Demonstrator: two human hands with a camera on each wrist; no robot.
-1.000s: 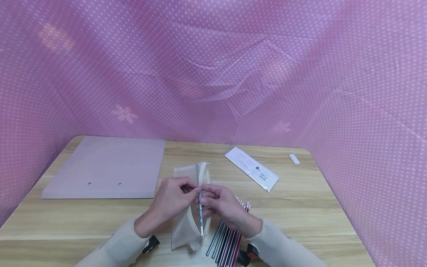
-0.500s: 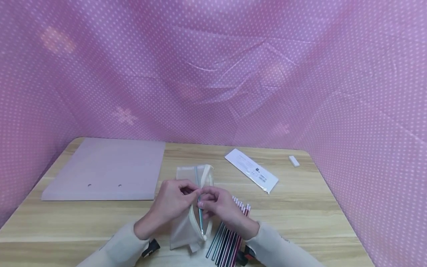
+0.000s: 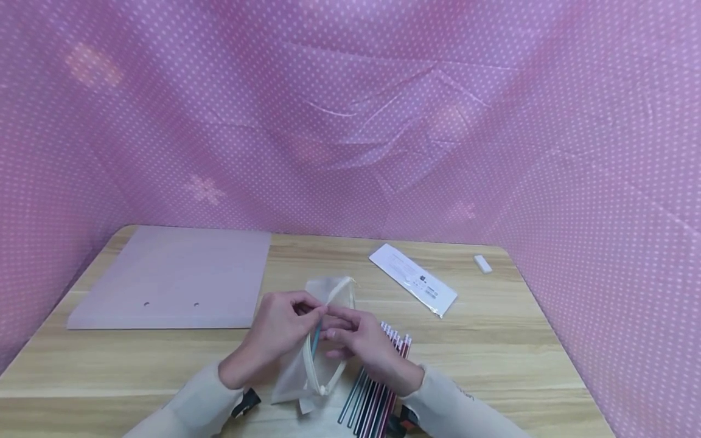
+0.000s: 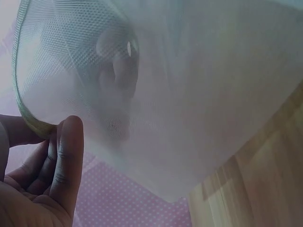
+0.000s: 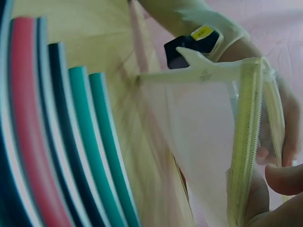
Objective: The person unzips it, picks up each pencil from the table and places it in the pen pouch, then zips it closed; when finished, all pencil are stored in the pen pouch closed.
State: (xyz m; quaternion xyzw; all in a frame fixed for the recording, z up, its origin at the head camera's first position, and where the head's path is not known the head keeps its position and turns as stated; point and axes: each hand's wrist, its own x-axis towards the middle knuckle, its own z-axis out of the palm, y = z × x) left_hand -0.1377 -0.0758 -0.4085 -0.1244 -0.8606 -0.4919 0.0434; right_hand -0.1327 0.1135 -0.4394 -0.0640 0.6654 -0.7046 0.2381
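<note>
A translucent mesh zipper pouch [image 3: 290, 380] stands with its mouth spread between both hands. My left hand [image 3: 282, 325] pinches the zipper edge between thumb and fingers; the left wrist view shows this pinch too. My right hand [image 3: 361, 340] reaches into the mouth, thumb parted from the fingers [image 5: 258, 194], which lie beside the zipper [image 5: 244, 142]. Through the mesh in the left wrist view its fingers show dimly. A blue pencil [image 3: 316, 340] lies at the pouch's opening, partly hidden by the hands. Several pencils [image 3: 375, 389] lie in a row under my right wrist.
A pale flat board [image 3: 181, 274] with two holes lies at the back left of the wooden table [image 3: 520, 365]. At the back right are a white labelled packet [image 3: 413, 278] and a white eraser [image 3: 482, 263]. Pink dotted cloth [image 3: 350, 121] surrounds the table.
The blue pencil has slid down into the pouch, and its eraser end no longer shows at the front. The pouch has tilted and its mouth is wider. My right fingers have loosened from the pencil.
</note>
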